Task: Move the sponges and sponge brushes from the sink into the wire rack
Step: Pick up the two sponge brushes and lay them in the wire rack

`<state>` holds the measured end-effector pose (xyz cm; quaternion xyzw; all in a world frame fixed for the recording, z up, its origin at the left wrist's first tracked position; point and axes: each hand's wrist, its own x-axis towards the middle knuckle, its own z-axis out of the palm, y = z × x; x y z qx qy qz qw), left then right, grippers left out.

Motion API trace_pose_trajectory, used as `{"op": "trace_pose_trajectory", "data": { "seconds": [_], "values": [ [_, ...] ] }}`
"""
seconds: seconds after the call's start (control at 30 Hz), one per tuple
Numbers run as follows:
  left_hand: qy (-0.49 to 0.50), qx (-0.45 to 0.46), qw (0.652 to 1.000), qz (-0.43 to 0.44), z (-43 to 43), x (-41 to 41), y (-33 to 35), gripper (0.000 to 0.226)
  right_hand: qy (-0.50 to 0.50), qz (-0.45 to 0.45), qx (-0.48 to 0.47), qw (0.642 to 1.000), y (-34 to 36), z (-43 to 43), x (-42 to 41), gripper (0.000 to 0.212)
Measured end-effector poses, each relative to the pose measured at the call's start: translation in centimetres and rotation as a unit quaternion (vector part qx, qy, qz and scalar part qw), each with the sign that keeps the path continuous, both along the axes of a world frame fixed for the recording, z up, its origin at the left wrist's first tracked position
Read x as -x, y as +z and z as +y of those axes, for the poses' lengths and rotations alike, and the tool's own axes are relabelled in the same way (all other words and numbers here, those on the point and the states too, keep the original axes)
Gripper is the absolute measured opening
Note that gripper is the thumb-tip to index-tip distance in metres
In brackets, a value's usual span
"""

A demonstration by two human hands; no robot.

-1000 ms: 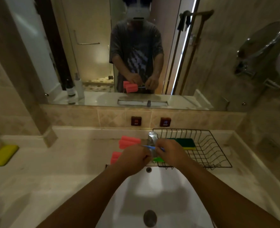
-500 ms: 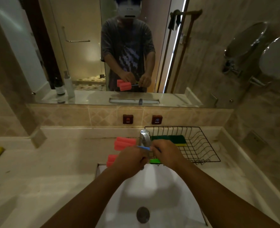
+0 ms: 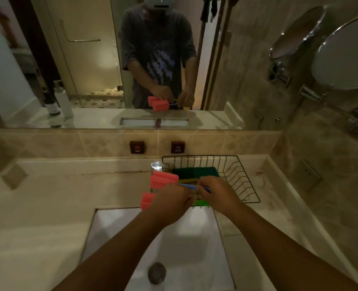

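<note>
Both hands meet above the far rim of the white sink [image 3: 119, 234]. My left hand [image 3: 169, 204] is closed around a sponge brush whose pink head [image 3: 147, 200] sticks out to its left. My right hand [image 3: 218, 194] pinches the blue handle [image 3: 191, 186] of a second sponge brush with a pink head [image 3: 163, 179] pointing left, near the faucet. A green handle end [image 3: 201, 203] shows below my hands. The black wire rack [image 3: 245, 181] sits on the counter right of the faucet, holding green scrub sponges [image 3: 194, 172].
A chrome faucet [image 3: 156, 165] stands at the sink's back edge, just left of the rack. Two wall switches [image 3: 137, 147] sit on the tiled backsplash under the mirror. Round shaving mirrors [image 3: 346, 57] jut from the right wall. The sink drain [image 3: 156, 273] lies near me.
Both hands with the two sponge brushes have drifted slightly right toward the rack's front left corner; the camera has also shifted, so the scene sits further left.
</note>
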<state>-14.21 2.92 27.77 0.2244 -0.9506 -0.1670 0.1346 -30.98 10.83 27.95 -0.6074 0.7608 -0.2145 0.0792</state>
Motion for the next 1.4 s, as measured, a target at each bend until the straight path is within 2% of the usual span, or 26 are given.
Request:
{"op": "trace_pose_trajectory", "data": {
  "seconds": [0.17, 0.37, 0.53, 0.7, 0.93, 1.07, 1.2, 1.4],
  "values": [
    [0.024, -0.029, 0.999, 0.002, 0.8, 4.9, -1.3, 0.019, 0.009, 0.006, -0.037, 0.999, -1.4, -0.2, 5.5, 0.014],
    [0.034, -0.041, 0.998, -0.032, 0.2, 8.9, -3.1, 0.014, 0.048, -0.024, -0.034, 0.998, -4.3, -1.3, 9.9, 0.013],
    [0.045, -0.016, 0.997, -0.067, -0.7, 11.5, -4.9, 0.017, 0.076, -0.059, -0.039, 0.995, -6.5, -2.8, 12.4, 0.014],
    [0.023, -0.028, 0.995, -0.088, -1.6, 13.2, -7.3, 0.02, 0.081, -0.074, -0.085, 0.99, -9.1, -4.1, 14.2, 0.016],
    [0.029, -0.059, 0.994, -0.084, -3.4, 15.0, -10.5, 0.02, 0.094, -0.082, -0.096, 0.988, -12.2, -6.5, 15.8, 0.013],
    [0.025, -0.062, 0.994, -0.091, -4.4, 15.9, -11.9, 0.018, 0.098, -0.07, -0.14, 0.983, -13.7, -8.1, 16.5, 0.019],
    [0.014, -0.102, 0.989, -0.106, -5.1, 16.1, -13.1, 0.02, 0.093, -0.066, -0.176, 0.978, -15.2, -8.9, 16.9, 0.017],
    [-0.018, -0.133, 0.985, -0.11, -5.5, 16.3, -14.2, 0.024, 0.082, -0.073, -0.181, 0.977, -16.6, -9.3, 16.8, 0.015]
  ]
}}
